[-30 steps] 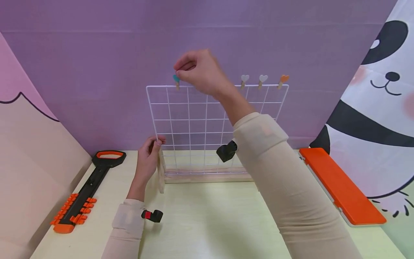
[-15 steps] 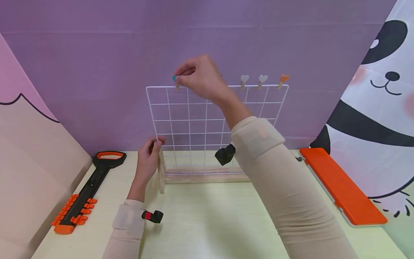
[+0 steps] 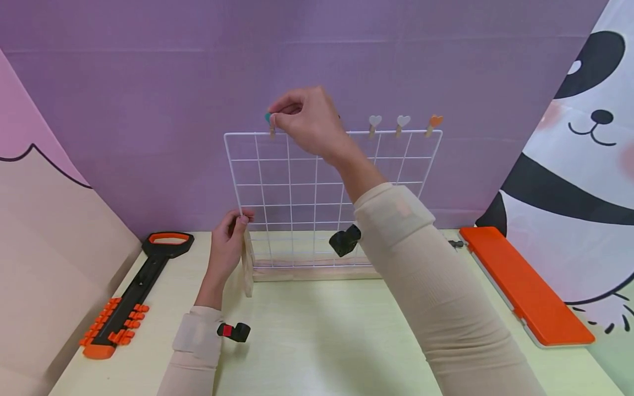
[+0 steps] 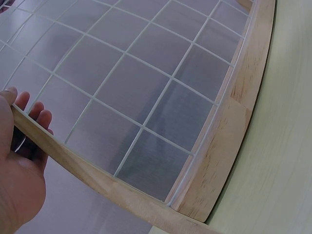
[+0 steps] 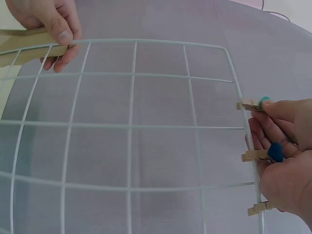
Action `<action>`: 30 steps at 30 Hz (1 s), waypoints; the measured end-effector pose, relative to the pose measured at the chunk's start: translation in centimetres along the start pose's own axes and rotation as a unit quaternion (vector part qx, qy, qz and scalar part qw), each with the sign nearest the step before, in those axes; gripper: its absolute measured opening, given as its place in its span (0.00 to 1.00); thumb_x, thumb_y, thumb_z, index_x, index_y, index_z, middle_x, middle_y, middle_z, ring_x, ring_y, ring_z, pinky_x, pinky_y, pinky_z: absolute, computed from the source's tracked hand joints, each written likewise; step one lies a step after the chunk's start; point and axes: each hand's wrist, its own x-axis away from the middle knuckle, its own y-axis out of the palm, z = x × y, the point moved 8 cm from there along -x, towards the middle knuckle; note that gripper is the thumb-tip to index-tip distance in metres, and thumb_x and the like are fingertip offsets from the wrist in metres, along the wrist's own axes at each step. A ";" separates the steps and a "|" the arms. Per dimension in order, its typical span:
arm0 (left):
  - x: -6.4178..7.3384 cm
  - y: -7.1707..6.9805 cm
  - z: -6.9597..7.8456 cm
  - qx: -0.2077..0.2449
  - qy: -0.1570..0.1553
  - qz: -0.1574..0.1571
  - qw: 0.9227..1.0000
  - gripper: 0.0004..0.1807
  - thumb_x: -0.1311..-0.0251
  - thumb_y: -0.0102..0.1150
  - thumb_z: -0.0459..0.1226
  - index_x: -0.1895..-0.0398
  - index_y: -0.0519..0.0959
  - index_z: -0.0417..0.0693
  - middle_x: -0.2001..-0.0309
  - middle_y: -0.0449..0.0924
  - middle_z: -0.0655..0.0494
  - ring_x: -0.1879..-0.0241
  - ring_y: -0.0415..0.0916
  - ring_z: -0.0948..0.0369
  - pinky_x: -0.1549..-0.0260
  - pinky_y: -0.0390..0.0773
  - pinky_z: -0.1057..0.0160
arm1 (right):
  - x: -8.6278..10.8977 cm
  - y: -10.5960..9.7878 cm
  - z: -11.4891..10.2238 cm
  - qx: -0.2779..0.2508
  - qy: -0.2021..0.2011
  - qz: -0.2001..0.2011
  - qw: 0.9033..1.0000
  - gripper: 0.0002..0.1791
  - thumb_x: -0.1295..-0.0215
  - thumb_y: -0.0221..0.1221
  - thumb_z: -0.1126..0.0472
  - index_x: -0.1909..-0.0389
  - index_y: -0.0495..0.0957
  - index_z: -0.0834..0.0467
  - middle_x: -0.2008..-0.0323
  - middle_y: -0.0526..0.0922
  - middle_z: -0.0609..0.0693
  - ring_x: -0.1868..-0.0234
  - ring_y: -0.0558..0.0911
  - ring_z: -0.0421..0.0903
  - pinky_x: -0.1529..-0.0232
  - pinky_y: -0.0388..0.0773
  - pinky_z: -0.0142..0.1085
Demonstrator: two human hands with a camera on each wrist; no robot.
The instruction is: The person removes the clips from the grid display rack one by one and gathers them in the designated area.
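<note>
A white wire grid panel (image 3: pixel 302 192) stands upright in a wooden base (image 3: pixel 317 273). My left hand (image 3: pixel 227 242) grips its left side, thumb and fingers round the wooden upright (image 4: pixel 97 178) and the wire edge. At the top left of the grid, my right hand (image 3: pixel 309 121) pinches a small wooden clothespin with a teal heart (image 3: pixel 268 117), which sits on the top wire. In the right wrist view, a clothespin with a dark blue heart (image 5: pixel 275 152) is clipped beside it, under the right hand. A further clothespin (image 5: pixel 262 208) is partly hidden by that hand.
Two clothespins with white hearts (image 3: pixel 375 120) and one with an orange heart (image 3: pixel 436 120) sit along the top wire at right. A black and orange long-handled tool (image 3: pixel 141 280) lies at left on the table (image 3: pixel 307 335). An orange flat case (image 3: pixel 525 286) lies at right.
My right hand has come down slightly onto the teal-heart clothespin, its thumb now covering more of the heart. My left hand has stayed in place on the grid's side.
</note>
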 end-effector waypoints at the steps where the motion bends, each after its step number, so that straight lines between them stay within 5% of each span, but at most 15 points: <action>1: 0.0 0.0 0.0 0.001 -0.002 0.001 1.000 0.13 0.22 0.51 0.35 0.46 0.80 0.33 0.59 0.83 0.71 0.52 0.79 0.69 0.46 0.74 0.75 | 0.0 -0.2 -0.1 -0.006 0.001 0.006 1.000 0.06 0.31 0.64 0.63 0.58 0.88 0.57 0.60 0.90 0.49 0.58 0.86 0.43 0.56 0.79 0.30; 10: -0.1 0.1 0.1 -0.004 -0.030 0.001 1.000 0.14 0.22 0.50 0.33 0.44 0.79 0.32 0.59 0.82 0.74 0.50 0.77 0.66 0.45 0.72 0.76 | 0.6 -2.1 -2.0 -0.077 -0.051 0.028 0.995 0.08 0.31 0.65 0.64 0.54 0.87 0.60 0.60 0.88 0.48 0.56 0.84 0.45 0.52 0.79 0.31; 16: 0.3 0.2 2.0 -0.005 -0.034 -0.010 0.999 0.14 0.22 0.50 0.32 0.44 0.78 0.29 0.59 0.82 0.72 0.49 0.77 0.63 0.45 0.72 0.77 | 2.2 -4.2 -2.1 -0.134 -0.091 0.049 0.986 0.08 0.33 0.65 0.67 0.54 0.87 0.61 0.63 0.87 0.47 0.59 0.85 0.45 0.52 0.81 0.30; 21: 0.6 0.1 2.9 -0.005 -0.029 -0.007 1.000 0.14 0.22 0.49 0.31 0.44 0.78 0.28 0.52 0.82 0.41 0.49 0.77 0.66 0.46 0.72 0.77 | 3.4 -5.9 -1.3 -0.164 -0.090 0.064 0.980 0.08 0.34 0.65 0.69 0.57 0.87 0.61 0.64 0.87 0.48 0.61 0.84 0.48 0.62 0.79 0.30; 25: 0.5 0.0 2.8 0.001 -0.026 -0.007 1.000 0.15 0.22 0.48 0.31 0.44 0.77 0.27 0.49 0.78 0.27 0.49 0.76 0.66 0.46 0.71 0.77 | 4.4 -6.9 -0.4 -0.166 -0.095 0.070 0.979 0.08 0.36 0.65 0.70 0.58 0.87 0.62 0.65 0.88 0.49 0.62 0.84 0.51 0.56 0.82 0.31; 27: 0.5 0.0 2.6 0.003 -0.025 -0.006 1.000 0.15 0.22 0.48 0.31 0.44 0.77 0.27 0.50 0.79 0.30 0.49 0.76 0.66 0.45 0.71 0.77 | 5.0 -7.4 0.1 -0.153 -0.093 0.075 0.981 0.08 0.36 0.65 0.70 0.57 0.87 0.62 0.65 0.88 0.48 0.62 0.85 0.50 0.52 0.82 0.30; 30: 0.1 -0.3 1.6 0.004 -0.024 -0.001 1.000 0.14 0.22 0.49 0.31 0.44 0.77 0.27 0.53 0.83 0.47 0.49 0.77 0.64 0.45 0.72 0.77 | 5.8 -8.0 0.9 -0.122 -0.082 0.082 0.986 0.08 0.35 0.65 0.68 0.56 0.88 0.60 0.63 0.88 0.47 0.60 0.87 0.47 0.51 0.82 0.28</action>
